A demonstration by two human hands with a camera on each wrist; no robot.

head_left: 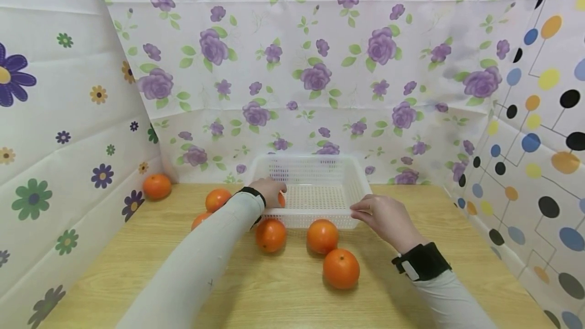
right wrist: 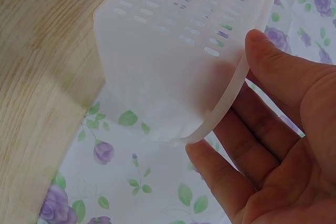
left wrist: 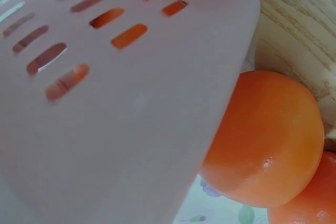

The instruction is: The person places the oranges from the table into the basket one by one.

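Head view: from where I stand, the white slotted basket sits on the desk at the foot of the rear floral cloth. The left hand reaches inside its left end and appears curved over an orange; most of the fingers are hidden. The right hand pinches the rim at the right front corner. Three loose oranges, the nearest included, lie in front; three more lie to the left. Handling, by judgement: each orange should be firm, moderately heavy, smooth enough to slip and quick to roll; grip around its widest part, with fingers opposed, and do not squeeze hard. Left wrist view: orange colour and part of a finger show through the wall slots, but the closeness of the grip cannot be told. An orange lies outside, just beside the wall; contact is uncertain. Right wrist view: the thumb is on one side of the rim, with fingertips at its edge and behind it. The basket appears to be light, thin, slightly flexible plastic; steady it by the thickened rim, preferably at a corner, not by the slotted wall.
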